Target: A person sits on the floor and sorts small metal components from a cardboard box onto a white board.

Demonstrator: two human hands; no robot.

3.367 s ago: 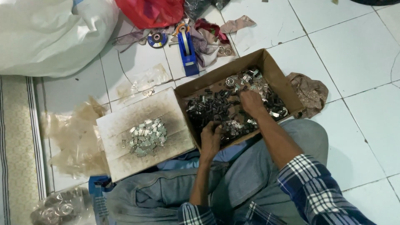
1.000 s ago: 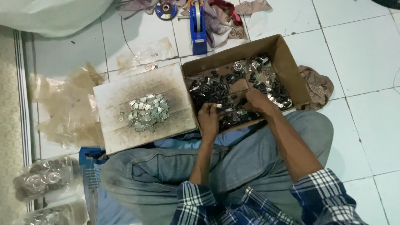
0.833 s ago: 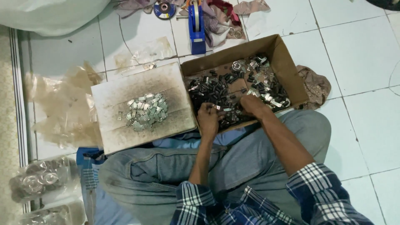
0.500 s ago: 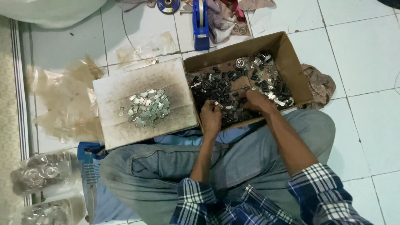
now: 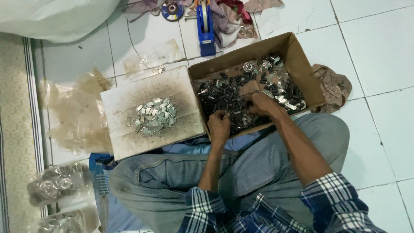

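An open brown cardboard box rests against my crossed legs and holds several small dark and silvery metal parts. My left hand sits at the near edge of the box, fingers curled down into the dark parts. My right hand is inside the box among the parts, fingers bent on them. What either hand pinches is too small to tell. To the left, a flat dirty cardboard flap carries a small heap of silvery metal pieces.
A blue tape dispenser, rags and a disc lie on the white tiles beyond the box. Crumpled clear plastic lies left of the flap. Bags of metal rings sit at the lower left. A brown cloth lies right of the box.
The view has drifted, so the box sits higher in frame. Both hands stay in the box; the right hand has shifted slightly toward me among the parts.
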